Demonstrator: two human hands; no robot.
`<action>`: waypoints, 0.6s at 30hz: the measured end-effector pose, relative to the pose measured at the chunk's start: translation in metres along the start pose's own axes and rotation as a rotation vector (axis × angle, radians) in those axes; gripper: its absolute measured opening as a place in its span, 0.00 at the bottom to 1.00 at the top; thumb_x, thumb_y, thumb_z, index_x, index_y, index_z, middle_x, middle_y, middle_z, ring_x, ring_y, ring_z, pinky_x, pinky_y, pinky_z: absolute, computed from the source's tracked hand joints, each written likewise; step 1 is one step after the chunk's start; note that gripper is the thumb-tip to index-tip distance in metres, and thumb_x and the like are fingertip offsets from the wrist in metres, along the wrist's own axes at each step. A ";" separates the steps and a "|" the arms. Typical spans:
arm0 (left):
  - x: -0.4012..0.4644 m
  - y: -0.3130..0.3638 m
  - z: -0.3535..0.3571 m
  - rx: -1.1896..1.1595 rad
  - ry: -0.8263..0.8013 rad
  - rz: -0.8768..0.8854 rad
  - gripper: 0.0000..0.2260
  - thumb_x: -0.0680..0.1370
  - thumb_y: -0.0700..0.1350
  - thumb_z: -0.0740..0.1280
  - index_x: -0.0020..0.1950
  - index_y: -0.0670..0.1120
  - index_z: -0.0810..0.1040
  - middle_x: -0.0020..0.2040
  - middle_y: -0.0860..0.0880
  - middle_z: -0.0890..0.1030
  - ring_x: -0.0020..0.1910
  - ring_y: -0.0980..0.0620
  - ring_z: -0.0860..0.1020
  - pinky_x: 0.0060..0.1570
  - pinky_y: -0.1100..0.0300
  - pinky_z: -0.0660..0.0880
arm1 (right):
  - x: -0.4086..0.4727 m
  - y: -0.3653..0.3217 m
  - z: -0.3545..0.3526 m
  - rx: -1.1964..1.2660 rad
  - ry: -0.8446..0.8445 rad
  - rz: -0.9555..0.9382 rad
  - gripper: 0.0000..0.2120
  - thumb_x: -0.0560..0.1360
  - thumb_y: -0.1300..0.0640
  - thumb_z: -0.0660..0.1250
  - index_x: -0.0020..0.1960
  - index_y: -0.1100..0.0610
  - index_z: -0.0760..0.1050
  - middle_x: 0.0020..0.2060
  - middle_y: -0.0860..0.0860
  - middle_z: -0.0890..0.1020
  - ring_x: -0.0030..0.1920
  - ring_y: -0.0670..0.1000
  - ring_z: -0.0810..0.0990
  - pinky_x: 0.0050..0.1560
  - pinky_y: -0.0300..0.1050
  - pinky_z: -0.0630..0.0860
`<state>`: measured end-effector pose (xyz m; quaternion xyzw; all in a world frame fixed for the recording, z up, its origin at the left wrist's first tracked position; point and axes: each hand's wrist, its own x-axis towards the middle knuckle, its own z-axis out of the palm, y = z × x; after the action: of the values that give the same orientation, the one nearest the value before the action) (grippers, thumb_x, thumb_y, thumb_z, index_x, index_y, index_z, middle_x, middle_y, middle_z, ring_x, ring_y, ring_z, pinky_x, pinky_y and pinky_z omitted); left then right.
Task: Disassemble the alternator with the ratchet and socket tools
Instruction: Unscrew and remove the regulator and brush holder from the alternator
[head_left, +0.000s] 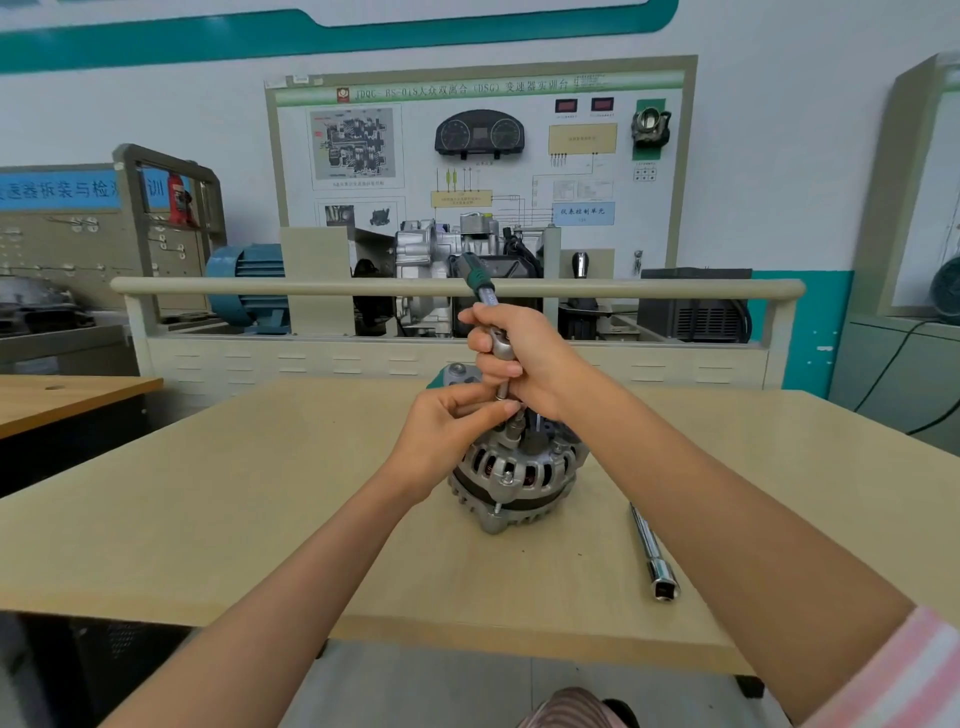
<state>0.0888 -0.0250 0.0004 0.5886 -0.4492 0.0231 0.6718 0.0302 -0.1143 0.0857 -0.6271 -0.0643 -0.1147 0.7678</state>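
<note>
A silver alternator (514, 478) stands on the beige table (260, 493), slotted housing facing me. My right hand (524, 358) is closed around the head of a ratchet (480, 283) whose green and black handle points up and away. A thin extension with a socket (511, 428) runs down from the ratchet head onto the alternator's top. My left hand (452, 431) pinches that extension and socket just above the housing. The bolt under the socket is hidden by my fingers.
A long chrome extension bar (652, 553) lies on the table to the right of the alternator. Behind the table stands a training bench with a rail (311, 286), a gearbox and a display board. A wooden table (62, 400) sits at the left.
</note>
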 end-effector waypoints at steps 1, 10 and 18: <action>0.000 0.000 0.000 -0.004 0.006 -0.004 0.06 0.73 0.37 0.69 0.46 0.46 0.83 0.42 0.50 0.85 0.43 0.58 0.82 0.44 0.69 0.75 | -0.001 0.001 0.001 -0.002 0.036 -0.029 0.12 0.82 0.59 0.52 0.43 0.60 0.70 0.22 0.48 0.68 0.15 0.42 0.57 0.20 0.35 0.53; -0.001 0.003 -0.002 0.065 -0.001 0.006 0.15 0.72 0.27 0.64 0.41 0.46 0.81 0.35 0.53 0.84 0.32 0.63 0.80 0.33 0.72 0.72 | 0.002 0.031 0.024 0.188 0.693 -0.358 0.06 0.82 0.58 0.49 0.49 0.57 0.62 0.40 0.57 0.72 0.33 0.51 0.69 0.39 0.47 0.68; 0.011 0.011 -0.026 0.025 -0.230 -0.154 0.12 0.72 0.47 0.68 0.54 0.46 0.81 0.51 0.52 0.84 0.54 0.57 0.80 0.50 0.71 0.73 | 0.005 0.000 0.001 0.105 0.128 0.049 0.10 0.81 0.60 0.50 0.42 0.58 0.64 0.22 0.49 0.69 0.14 0.43 0.57 0.18 0.33 0.56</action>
<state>0.1035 -0.0061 0.0185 0.6285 -0.4763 -0.0906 0.6082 0.0353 -0.1141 0.0870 -0.5788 -0.0060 -0.1323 0.8047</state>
